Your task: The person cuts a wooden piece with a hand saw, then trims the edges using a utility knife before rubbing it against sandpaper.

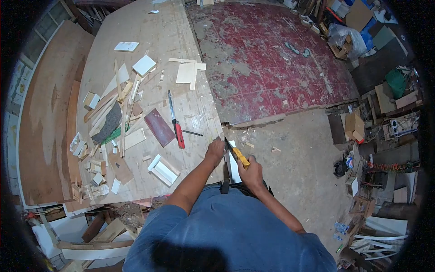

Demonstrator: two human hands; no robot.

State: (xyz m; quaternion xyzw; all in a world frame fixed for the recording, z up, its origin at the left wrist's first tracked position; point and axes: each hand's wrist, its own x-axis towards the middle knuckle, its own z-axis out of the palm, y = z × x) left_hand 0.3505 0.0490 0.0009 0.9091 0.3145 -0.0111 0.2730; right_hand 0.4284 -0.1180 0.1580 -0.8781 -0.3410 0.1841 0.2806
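My right hand (pixel 251 173) is closed round the yellow handle of a handsaw (pixel 241 158), just off the table's right edge. Its dark blade slants up and left toward the edge, close to my left hand. A narrow white board (pixel 234 168) shows below and beside the saw. My left hand (pixel 216 149) rests at the table edge with its fingers curled in. What lies under those fingers is hidden. Left of it on the tabletop are a dark thin bar (pixel 192 133) and a red-handled saw (pixel 177 131).
The wooden table (pixel 201 109) carries offcuts, a reddish-brown board (pixel 159 127), a white tray-like piece (pixel 163 170) and a pile of strips (pixel 113 109). On the right are a concrete floor (pixel 294 158), a raised red floor (pixel 272 59) and stacked scrap (pixel 385 136).
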